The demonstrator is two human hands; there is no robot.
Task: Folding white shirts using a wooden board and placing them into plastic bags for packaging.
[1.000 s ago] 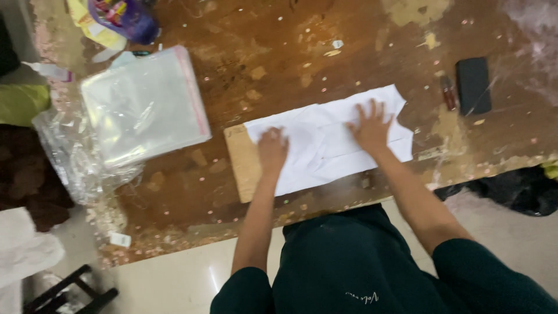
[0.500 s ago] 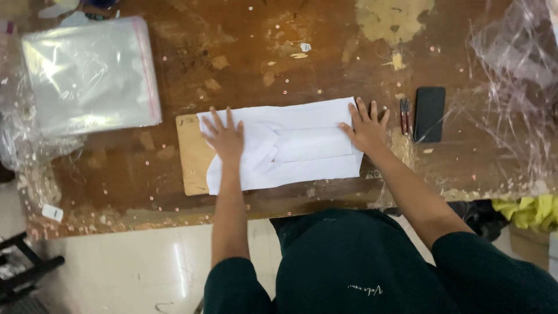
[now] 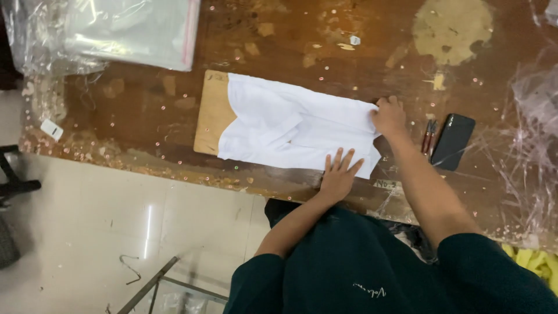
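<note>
A white folded garment (image 3: 290, 128) lies across a thin wooden board (image 3: 210, 110) on a worn brown table (image 3: 325, 52). My left hand (image 3: 338, 173) rests flat with fingers spread on the garment's near right edge. My right hand (image 3: 388, 116) is closed on the garment's far right corner, pinching the cloth. The board sticks out from under the garment on the left.
A stack of clear plastic bags (image 3: 133, 29) lies at the table's far left. A black phone (image 3: 453, 141) and two pens (image 3: 429, 136) sit right of my right hand. Crumpled clear plastic (image 3: 537, 116) covers the right side. Pale floor tiles (image 3: 145, 232) lie below the table's edge.
My left hand has moved from the garment's left part to its near right edge. My right hand has gone from flat on the cloth to gripping the right corner. The camera view shifted.
</note>
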